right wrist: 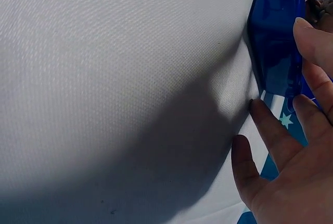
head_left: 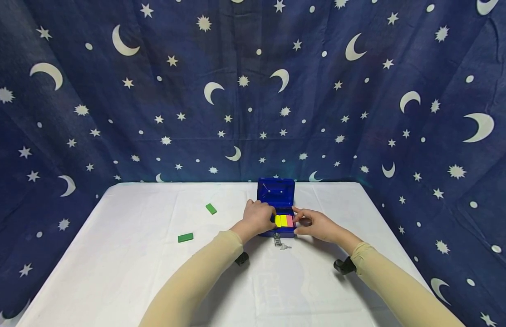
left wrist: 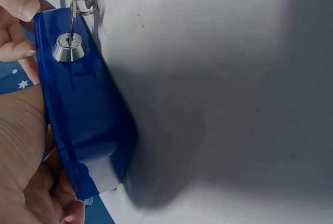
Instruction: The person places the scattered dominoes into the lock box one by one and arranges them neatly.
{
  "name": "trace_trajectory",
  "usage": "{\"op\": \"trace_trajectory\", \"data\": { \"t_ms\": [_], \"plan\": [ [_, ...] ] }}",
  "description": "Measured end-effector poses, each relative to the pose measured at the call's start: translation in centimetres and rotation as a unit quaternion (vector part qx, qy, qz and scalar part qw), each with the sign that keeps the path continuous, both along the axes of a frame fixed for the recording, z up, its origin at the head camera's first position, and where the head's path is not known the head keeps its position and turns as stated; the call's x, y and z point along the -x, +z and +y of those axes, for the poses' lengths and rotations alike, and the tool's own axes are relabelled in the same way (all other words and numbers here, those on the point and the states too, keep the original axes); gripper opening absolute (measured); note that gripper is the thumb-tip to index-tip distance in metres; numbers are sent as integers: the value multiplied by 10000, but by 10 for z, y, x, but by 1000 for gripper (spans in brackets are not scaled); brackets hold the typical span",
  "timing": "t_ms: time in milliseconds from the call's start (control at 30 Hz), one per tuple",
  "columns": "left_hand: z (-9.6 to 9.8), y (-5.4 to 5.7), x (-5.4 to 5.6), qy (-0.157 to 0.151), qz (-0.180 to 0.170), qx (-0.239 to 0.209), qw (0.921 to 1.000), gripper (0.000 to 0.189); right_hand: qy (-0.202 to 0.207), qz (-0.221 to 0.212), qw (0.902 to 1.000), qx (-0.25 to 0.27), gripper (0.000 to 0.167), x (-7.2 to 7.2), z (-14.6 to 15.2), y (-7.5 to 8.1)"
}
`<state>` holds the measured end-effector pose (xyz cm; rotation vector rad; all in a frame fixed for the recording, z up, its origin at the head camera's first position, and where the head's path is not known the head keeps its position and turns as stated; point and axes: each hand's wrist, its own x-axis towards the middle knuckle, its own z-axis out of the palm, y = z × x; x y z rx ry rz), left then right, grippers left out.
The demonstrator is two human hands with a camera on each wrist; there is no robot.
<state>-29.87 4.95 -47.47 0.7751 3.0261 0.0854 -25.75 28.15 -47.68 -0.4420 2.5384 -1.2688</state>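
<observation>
An open blue cash box (head_left: 290, 235) stands on the white cloth, lid raised at the back, with yellow blocks (head_left: 281, 221) and a pink block (head_left: 290, 221) side by side inside. My left hand (head_left: 258, 217) covers the box's left part; in the left wrist view its fingers curl round that end. What lies under its palm is hidden. My right hand (head_left: 318, 225) touches the right side, thumb at the front corner and a fingertip close to the pink block. Its outer fingers spread beside the box in the right wrist view. A key sits in the front lock (left wrist: 68, 47).
Two green blocks lie on the table left of the box, one farther back (head_left: 211, 209) and one nearer (head_left: 185, 237). The spare key (head_left: 284, 246) hangs from a ring at the box's front. A dark blue moon-and-star curtain (head_left: 253, 113) surrounds the table's back and sides.
</observation>
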Motion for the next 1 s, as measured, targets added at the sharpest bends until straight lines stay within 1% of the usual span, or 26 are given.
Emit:
{"op": "trace_trajectory", "data": {
  "t_ms": [267,467,700,1000],
  "plan": [
    [1,1,0,72,-80,-12,9999,39,13,40,10000,-43,25,2,1,-2],
    [1,0,0,60,-53,-32,10000,38,27,18,10000,-5,26,1,1,-2],
    [1,2,-1,56,-109,-52,9999,40,43,6,10000,-10,24,0,0,0],
    [2,1,-1,83,-158,-86,9998,41,18,54,9999,-84,25,1,1,-3]
  ]
}}
